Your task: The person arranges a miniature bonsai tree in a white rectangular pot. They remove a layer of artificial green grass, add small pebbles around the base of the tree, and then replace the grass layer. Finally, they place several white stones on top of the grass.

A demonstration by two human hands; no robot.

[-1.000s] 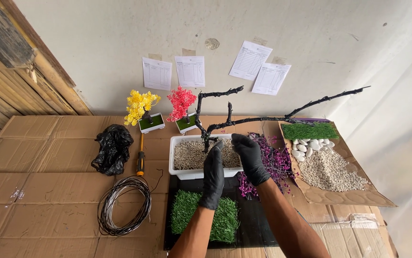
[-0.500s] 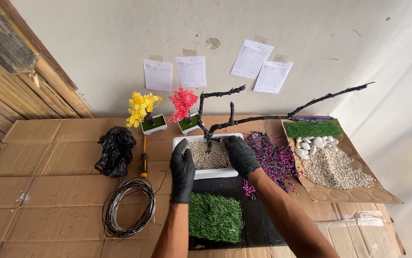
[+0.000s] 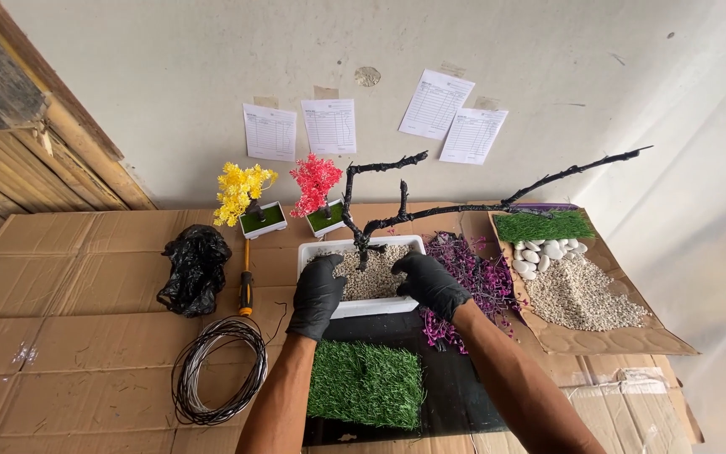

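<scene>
A white rectangular planter filled with pale gravel stands on cardboard. A bare black wire tree rises from its middle, with one long branch reaching right. Both my hands wear black gloves. My left hand rests on the planter's left side, fingers spread over the gravel. My right hand lies on the gravel at the right side, next to the trunk. Neither hand grips anything I can see.
A green turf square lies on a black mat in front. Purple foliage, loose gravel, white pebbles and turf are right. A wire coil, screwdriver, black bag, yellow and red mini trees are left.
My left hand moved from the planter's middle out to its left side. My right hand stayed on the gravel near the trunk. The view shifted slightly.
</scene>
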